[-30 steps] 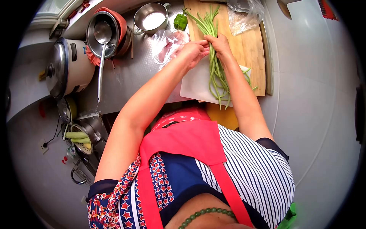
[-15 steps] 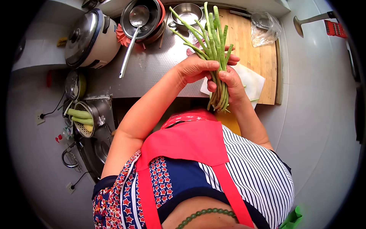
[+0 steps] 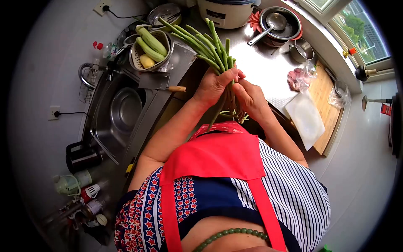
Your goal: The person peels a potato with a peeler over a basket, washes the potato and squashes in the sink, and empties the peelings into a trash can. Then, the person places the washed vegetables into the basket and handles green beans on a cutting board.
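A bunch of long green beans [image 3: 212, 46] is held upright in front of my apron, tips fanning up and to the left. My left hand [image 3: 215, 85] is closed around its middle, the thumb lying across the stems. My right hand [image 3: 250, 97] is closed on the bunch from the other side, its fingers against those of my left. Lower bean ends hang below both hands, close to the red apron [image 3: 214, 157]. Part of the bunch is hidden by my fingers.
Left of the beans are a colander [image 3: 168, 46] with peeled green vegetables, a cleaver [image 3: 177, 89] and a sink [image 3: 126, 111]. At the right lie a white cutting board [image 3: 305, 119], a wooden board [image 3: 326, 94] and bagged pink meat [image 3: 297, 80]. A ladle [image 3: 276, 22] rests in a pan.
My view and body have turned left, away from the wooden board and toward the sink side. The beans have moved along, still in both hands.
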The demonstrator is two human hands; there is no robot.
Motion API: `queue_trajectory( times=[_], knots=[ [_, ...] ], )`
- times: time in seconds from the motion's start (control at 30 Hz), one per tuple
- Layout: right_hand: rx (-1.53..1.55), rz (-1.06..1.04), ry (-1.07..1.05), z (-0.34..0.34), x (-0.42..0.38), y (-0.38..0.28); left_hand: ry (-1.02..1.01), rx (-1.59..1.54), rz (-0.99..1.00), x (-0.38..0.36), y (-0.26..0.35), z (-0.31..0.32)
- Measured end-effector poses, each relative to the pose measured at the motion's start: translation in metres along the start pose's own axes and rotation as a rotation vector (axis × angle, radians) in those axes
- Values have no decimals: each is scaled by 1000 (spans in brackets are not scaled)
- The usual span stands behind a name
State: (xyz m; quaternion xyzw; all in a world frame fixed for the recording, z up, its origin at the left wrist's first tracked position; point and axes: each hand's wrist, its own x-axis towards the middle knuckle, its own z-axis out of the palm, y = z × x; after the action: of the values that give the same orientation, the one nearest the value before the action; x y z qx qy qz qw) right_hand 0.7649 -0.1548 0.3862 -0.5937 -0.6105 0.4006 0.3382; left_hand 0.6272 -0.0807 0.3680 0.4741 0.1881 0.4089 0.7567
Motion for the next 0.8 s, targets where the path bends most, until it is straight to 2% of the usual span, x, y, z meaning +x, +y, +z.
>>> queue_trajectory(
  times=[0.07, 0.13, 0.17, 0.27, 0.33, 0.4, 0.5, 0.57, 0.67, 0.73, 0.8],
  knots=[
    [42, -203, 305, 33, 15, 0, 98, 10, 54, -35, 20, -33],
    [414, -57, 214, 48, 30, -21, 117, 19, 47, -71, 36, -61],
    [514, -92, 148, 63, 37, -35, 142, 26, 34, -88, 41, -72],
    [195, -218, 25, 116, 50, -78, 207, 68, 9, -127, 51, -98],
    [91, -273, -56, 148, 58, -82, 256, 115, 28, -146, 56, -108],
    [99, -274, -93, 168, 58, -93, 272, 91, -28, -163, 63, -123],
    [122, -118, -177, 185, 56, -105, 343, 63, -15, -184, 65, -133],
    [146, -150, -182, 194, 62, -99, 403, 27, 13, -190, 67, -132],
    [203, -120, -251, 194, 69, -96, 459, -187, 40, -193, 65, -132],
    [269, -74, -317, 192, 75, -92, 434, -207, 28, -194, 62, -137],
    [523, -21, -415, 193, 81, -82, 403, -217, 15, -194, 55, -145]
  ],
)
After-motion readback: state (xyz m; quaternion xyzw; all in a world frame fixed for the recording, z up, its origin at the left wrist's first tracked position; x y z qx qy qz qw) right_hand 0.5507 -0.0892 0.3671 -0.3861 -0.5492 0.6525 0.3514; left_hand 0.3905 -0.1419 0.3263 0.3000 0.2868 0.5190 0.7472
